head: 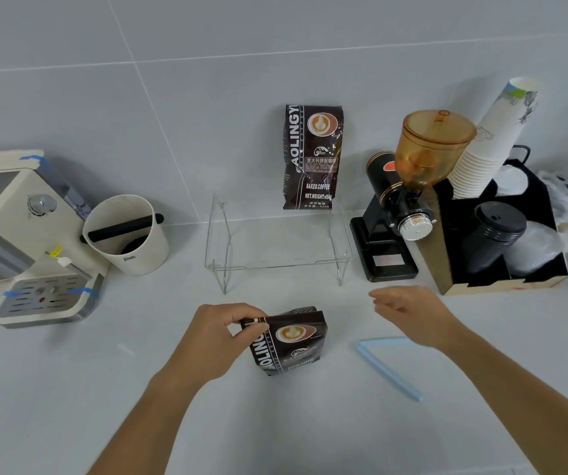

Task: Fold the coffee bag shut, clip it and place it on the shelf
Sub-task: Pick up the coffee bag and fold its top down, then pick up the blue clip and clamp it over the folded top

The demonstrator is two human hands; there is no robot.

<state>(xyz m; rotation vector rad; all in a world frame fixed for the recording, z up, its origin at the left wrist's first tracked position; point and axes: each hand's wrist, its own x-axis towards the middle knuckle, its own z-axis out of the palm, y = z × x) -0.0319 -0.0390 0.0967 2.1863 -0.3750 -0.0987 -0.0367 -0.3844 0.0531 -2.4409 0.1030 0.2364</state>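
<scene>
Coffee bag point(289, 341) stands on the counter point(70, 389), near centre, in front of the clear shelf point(275, 262). Its top looks folded over already; I judge the fold done or nearly so.

Left hand point(217, 341) pinches the bag's upper left corner between thumb and fingertips, holding the fold down. Right hand point(409, 313) is loosely open, fingers slack, gripping nothing; it hovers right of the bag and just above the far end of the blue clip point(390, 366).

The clip lies on the counter, splayed in a V, not on the bag, so I log clipping as not yet done. Shelving also remains.

A second coffee bag point(313, 156) stands at the far right of the shelf against the wall. Space is left beside it, to its left.

Next I would expect the free hand to fetch the clip.
</scene>
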